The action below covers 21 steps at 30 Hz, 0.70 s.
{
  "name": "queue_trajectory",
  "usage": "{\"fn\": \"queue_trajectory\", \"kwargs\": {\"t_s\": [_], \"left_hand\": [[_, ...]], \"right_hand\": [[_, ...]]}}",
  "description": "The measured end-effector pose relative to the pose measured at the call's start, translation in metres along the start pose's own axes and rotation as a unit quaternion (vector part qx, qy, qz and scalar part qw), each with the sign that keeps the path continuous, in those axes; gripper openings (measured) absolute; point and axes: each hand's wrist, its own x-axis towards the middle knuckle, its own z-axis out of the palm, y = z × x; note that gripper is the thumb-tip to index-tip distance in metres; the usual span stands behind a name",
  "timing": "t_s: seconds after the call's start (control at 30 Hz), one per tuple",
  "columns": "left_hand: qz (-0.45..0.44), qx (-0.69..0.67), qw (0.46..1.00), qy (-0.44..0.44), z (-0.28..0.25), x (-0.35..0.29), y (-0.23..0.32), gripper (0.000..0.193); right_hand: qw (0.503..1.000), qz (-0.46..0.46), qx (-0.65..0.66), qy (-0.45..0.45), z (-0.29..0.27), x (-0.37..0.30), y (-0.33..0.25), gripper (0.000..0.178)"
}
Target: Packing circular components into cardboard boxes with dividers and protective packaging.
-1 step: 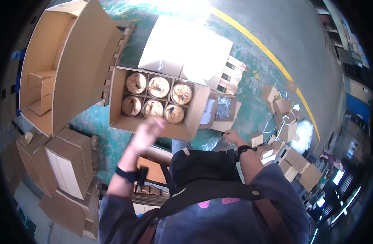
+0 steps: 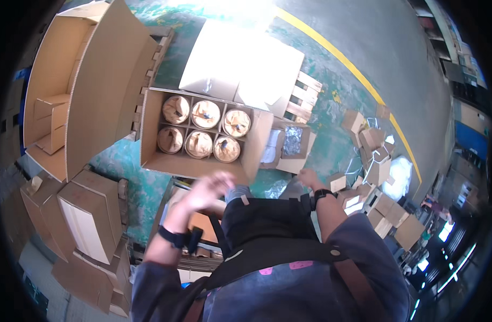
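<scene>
A cardboard carton (image 2: pixel 173 162) with its top flaps apart stands in front of me. Cardboard dividers (image 2: pixel 193 119) split it into cells, and several round items topped with crumpled brown paper (image 2: pixel 205 114) sit in them. Small dark bits show on some of the paper tops. My left hand (image 2: pixel 211 189) is in the air by the carton's near edge, slightly smeared, its fingers apart and nothing seen in them. Lower right of the carton, my right hand (image 2: pixel 309 180) is closed near my leg; whatever it may hold is hidden.
A tall open carton (image 2: pixel 109 80) stands at left, above closed cartons (image 2: pixel 93 214). Beyond the middle carton lies a glaring white board (image 2: pixel 240 64) near a wooden pallet (image 2: pixel 305 96). A small box with clear plastic (image 2: pixel 293 141) sits at right, and scrap cardboard (image 2: pixel 374 139) is heaped farther right.
My left hand has moved back and to the right, off the carton's near paper tops. My right hand has shifted slightly right. The carton's contents look the same.
</scene>
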Motion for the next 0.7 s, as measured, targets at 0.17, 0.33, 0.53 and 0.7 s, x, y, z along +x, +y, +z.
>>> {"fn": "queue_trajectory", "kwargs": {"t_s": [0.17,0.33,0.53,0.7], "left_hand": [[-0.229,0.113,0.963,-0.088,0.149,0.067,-0.105,0.034],[-0.241,0.246,0.91,0.231,0.171,0.169,-0.21,0.034],[-0.125,0.292,0.826,0.466,0.109,0.262,-0.23,0.039],[-0.23,0.34,0.808,0.422,0.099,0.325,-0.214,0.061]], "right_hand": [[0.977,-0.014,0.058,0.204,-0.022,0.051,0.011,0.024],[0.979,-0.148,0.113,0.088,-0.011,0.075,-0.02,0.022],[0.972,-0.233,-0.032,0.014,0.012,0.115,-0.031,0.023],[0.987,-0.134,0.043,0.076,-0.032,0.17,-0.05,0.035]]}}
